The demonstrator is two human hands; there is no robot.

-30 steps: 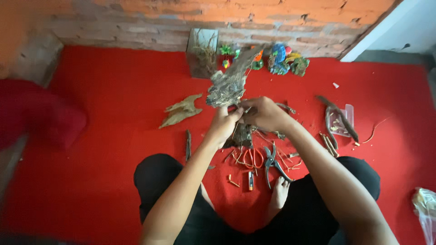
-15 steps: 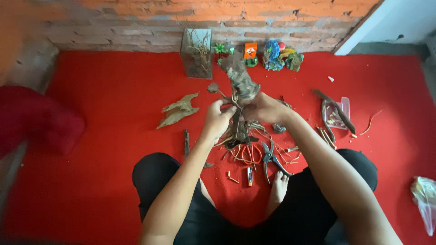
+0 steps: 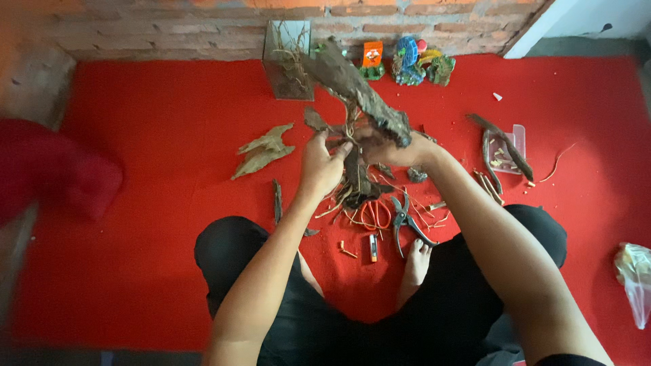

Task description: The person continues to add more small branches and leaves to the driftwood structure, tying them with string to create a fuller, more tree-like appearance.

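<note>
- Driftwood piece (image 3: 359, 91), dark brown and gnarled, held up just above the middle of the frame, slanting from upper left down to the right, over a red mat (image 3: 149, 88).
- Left hand (image 3: 320, 163), centre of the frame, fingers curled and pinched on thin pale roots at the wood's lower end.
- Right hand (image 3: 400, 149), just right of centre, closed around the lower right end of the wood, touching it.
- Both forearms reaching up from the bottom edge, over black-clad crossed legs and a bare foot (image 3: 417, 261) at lower centre.
- Second dark root clump (image 3: 356, 179) directly below the hands, resting on the mat, pale twigs spread around its base.
- Orange-handled scissors (image 3: 374, 213) and black pruning shears (image 3: 405, 220) lying side by side below the clump; small lighter-shaped object (image 3: 372, 247) just beneath them.
- Two flat tan wood slabs (image 3: 264, 149) left of the hands, well apart from them; slim dark stick (image 3: 277, 200) below those.
- Small glass tank (image 3: 288, 59) with twigs inside at upper centre, against a brick wall (image 3: 169, 27).
- Colourful aquarium ornaments (image 3: 407, 61) in a row right of the tank, along the wall.
- Clear plastic tray (image 3: 517, 139) at right with a long dark branch (image 3: 502, 139) lying across it.
- Clear plastic bag (image 3: 634, 274) at the lower right edge.
- Blurred red shape (image 3: 54, 173) at the left edge; cannot tell what it is.
</note>
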